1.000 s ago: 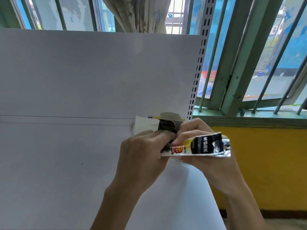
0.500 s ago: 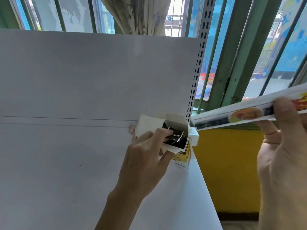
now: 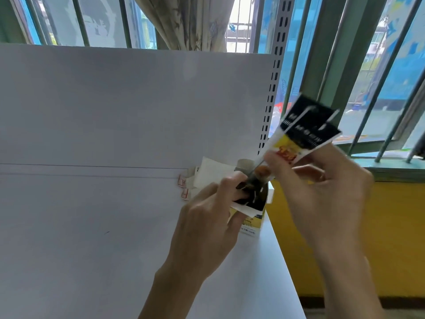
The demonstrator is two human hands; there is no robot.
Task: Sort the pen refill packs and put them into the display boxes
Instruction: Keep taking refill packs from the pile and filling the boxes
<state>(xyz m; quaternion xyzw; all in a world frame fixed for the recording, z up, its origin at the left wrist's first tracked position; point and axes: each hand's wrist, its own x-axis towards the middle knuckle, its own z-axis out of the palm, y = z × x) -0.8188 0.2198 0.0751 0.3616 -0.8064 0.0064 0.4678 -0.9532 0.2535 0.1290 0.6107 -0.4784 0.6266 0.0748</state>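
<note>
A small yellow and white display box (image 3: 251, 223) stands at the back right corner of the white shelf (image 3: 92, 226), its top flaps open and dark pack tops showing inside. My left hand (image 3: 207, 226) grips the box at its open top. My right hand (image 3: 322, 192) pinches a long pen refill pack (image 3: 305, 132) with a black, yellow and white label. The pack is tilted, its lower end down at the box's opening and its black end up to the right.
A white back panel (image 3: 138, 107) rises behind the shelf, with a slotted upright (image 3: 273, 84) at its right edge. Small red and white paper scraps (image 3: 184, 187) lie left of the box. Barred windows (image 3: 379, 77) and a yellow wall (image 3: 391, 238) lie beyond the shelf's right edge.
My right hand has swung the refill pack in from the far right, so its lower end now meets the box's opening. My left hand stays on the box.
</note>
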